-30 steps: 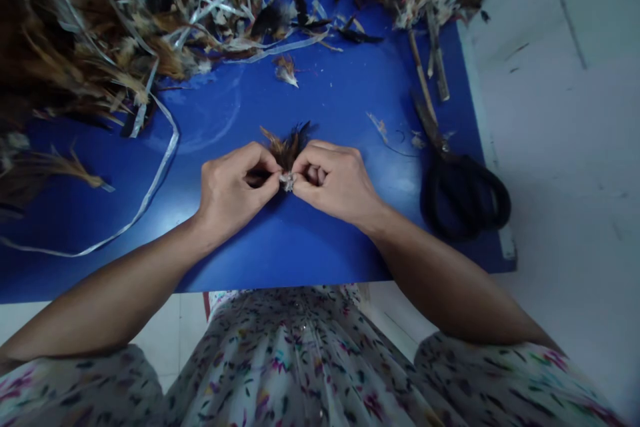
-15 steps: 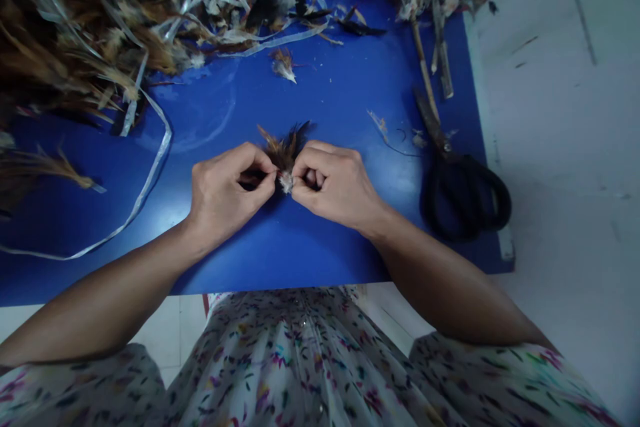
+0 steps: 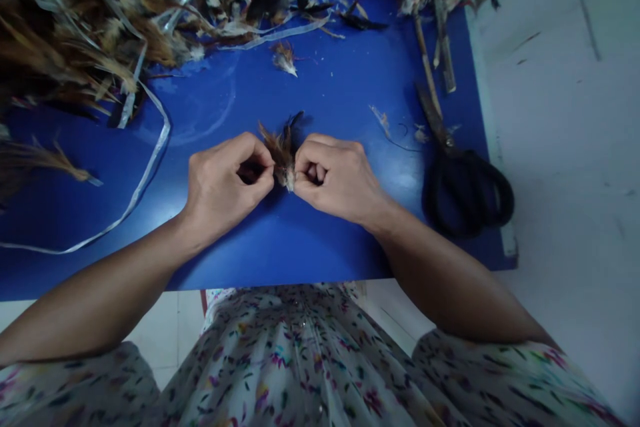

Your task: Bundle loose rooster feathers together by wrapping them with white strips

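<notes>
A small bunch of brown and black feathers (image 3: 283, 147) with a pale, fluffy base is held between my two hands, low over the blue table. My left hand (image 3: 227, 177) has thumb and forefinger pinched together at the left edge of the bunch. On the other side, my right hand (image 3: 340, 177) pinches the pale base with its thumb and bent forefinger, the other fingers curled into the palm. Any thin thread at the fingertips is too small to make out. A loose feather tuft (image 3: 285, 59) lies beyond my hands.
A heap of brown feathers (image 3: 55, 33) tangled with white plastic ribbon (image 3: 159, 147) covers the far left. Black-handled scissors (image 3: 467, 190) lie at the right edge of the blue table (image 3: 300, 240). Feather dusters with stick handles (image 3: 447, 57) rest at the far right.
My hands have stayed almost in place, parting very slightly. The feather bunch has turned a little between them, its pale base shifting right.
</notes>
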`<move>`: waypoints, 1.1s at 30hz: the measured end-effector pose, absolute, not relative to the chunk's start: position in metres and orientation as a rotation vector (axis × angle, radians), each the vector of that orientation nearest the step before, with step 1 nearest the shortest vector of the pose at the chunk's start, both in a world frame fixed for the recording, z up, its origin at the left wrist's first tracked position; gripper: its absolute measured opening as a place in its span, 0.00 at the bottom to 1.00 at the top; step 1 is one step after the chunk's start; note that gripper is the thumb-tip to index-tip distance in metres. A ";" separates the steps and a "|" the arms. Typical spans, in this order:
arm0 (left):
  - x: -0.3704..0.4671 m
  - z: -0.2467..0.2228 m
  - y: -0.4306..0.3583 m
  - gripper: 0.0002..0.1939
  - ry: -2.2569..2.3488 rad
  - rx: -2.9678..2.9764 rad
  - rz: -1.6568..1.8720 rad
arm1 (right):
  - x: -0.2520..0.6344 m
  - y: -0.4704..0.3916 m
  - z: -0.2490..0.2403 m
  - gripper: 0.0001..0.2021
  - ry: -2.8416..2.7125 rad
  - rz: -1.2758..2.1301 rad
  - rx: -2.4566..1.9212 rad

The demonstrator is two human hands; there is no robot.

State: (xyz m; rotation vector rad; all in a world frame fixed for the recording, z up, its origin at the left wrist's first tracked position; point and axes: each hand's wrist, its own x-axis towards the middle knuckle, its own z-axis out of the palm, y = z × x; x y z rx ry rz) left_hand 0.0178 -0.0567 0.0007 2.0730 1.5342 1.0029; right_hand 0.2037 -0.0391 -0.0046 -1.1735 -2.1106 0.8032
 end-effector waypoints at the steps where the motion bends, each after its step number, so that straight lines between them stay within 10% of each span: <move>1: 0.018 0.001 -0.057 0.04 1.528 2.070 1.002 | 0.204 -0.039 -0.004 0.06 -2.109 0.803 -1.167; 16: 0.004 -0.013 -0.034 0.02 1.468 1.786 1.219 | 0.204 -0.038 0.001 0.06 -2.025 0.883 -1.202; 33: -0.002 -0.024 -0.022 0.30 0.920 2.552 0.716 | 0.203 -0.019 -0.008 0.09 -1.524 1.347 -1.147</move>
